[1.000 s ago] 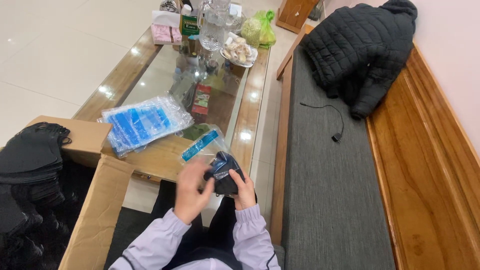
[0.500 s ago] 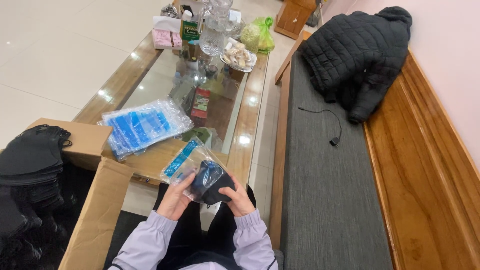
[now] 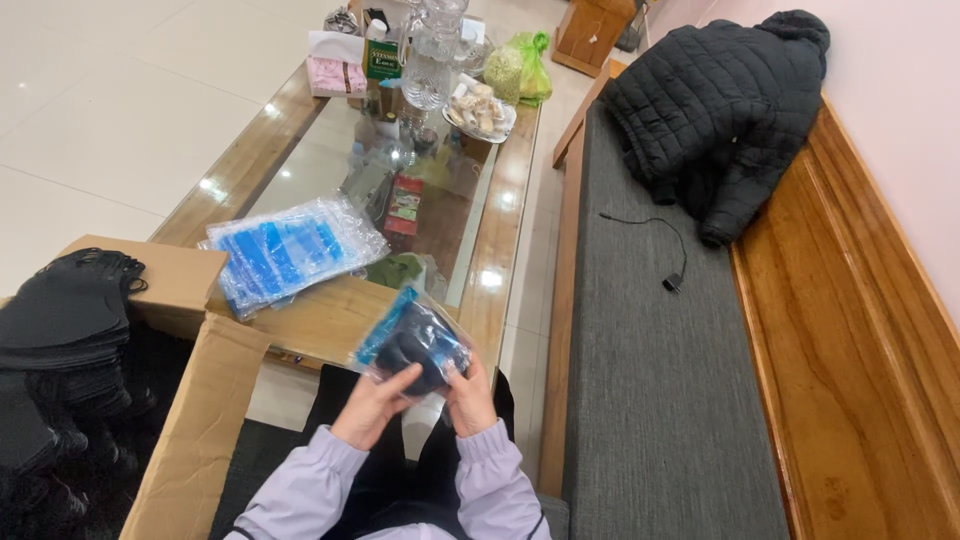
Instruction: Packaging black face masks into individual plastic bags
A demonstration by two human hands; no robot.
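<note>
Clear bag w/ black item (image 3: 415,345) sits btwn both hands, above lap: left hand (image 3: 373,405) clamped on its bottom left, right hand (image 3: 469,397) on bottom right. Stack of blue-striped clear bags (image 3: 290,250) on desk (image 3: 330,320), well apart. Cardboard box (image 3: 190,430) at left w/ black pieces.

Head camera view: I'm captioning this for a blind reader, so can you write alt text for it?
Both hands, left hand and right hand, hold a clear plastic bag with something dark inside, above the person's lap. Ahead stands a glass-topped wooden table with a stack of blue-printed bags; a cardboard box of black items stands left, a black jacket on the bench right.
</note>
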